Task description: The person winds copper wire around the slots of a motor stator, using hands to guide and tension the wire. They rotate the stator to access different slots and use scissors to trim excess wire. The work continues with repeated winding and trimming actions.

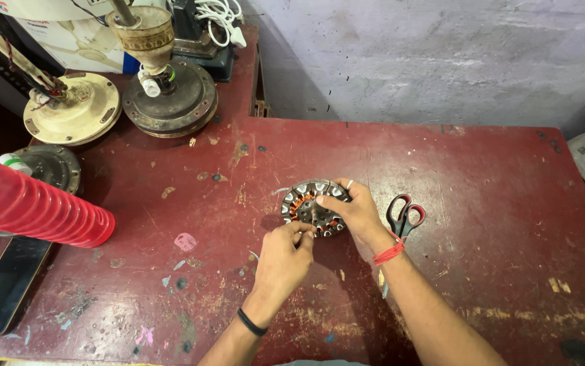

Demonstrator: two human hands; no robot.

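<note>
Winding work on round grey metal stator with copper coils (311, 207) — right hand (355, 212) fingers clasp its rim, left hand (284, 259) fingers pinched shut at its near edge on something too fine to tell — steady threading judged next.

Both hands' fingers (323, 200) hold a round wound stator (308, 203) on the red table (482, 203).

- One view only, from a camera worn on the person's head, so no second view shares the scene.
- It looks steeply down and forward over the red table (441, 203), towards the grey wall (441, 61) beyond the fingers (306, 232).
- It sits close: both forearms enter from the bottom edge, and the fingers meet near the middle of the frame.
- The wide angle takes in the table well to either side of the fingers.
</note>
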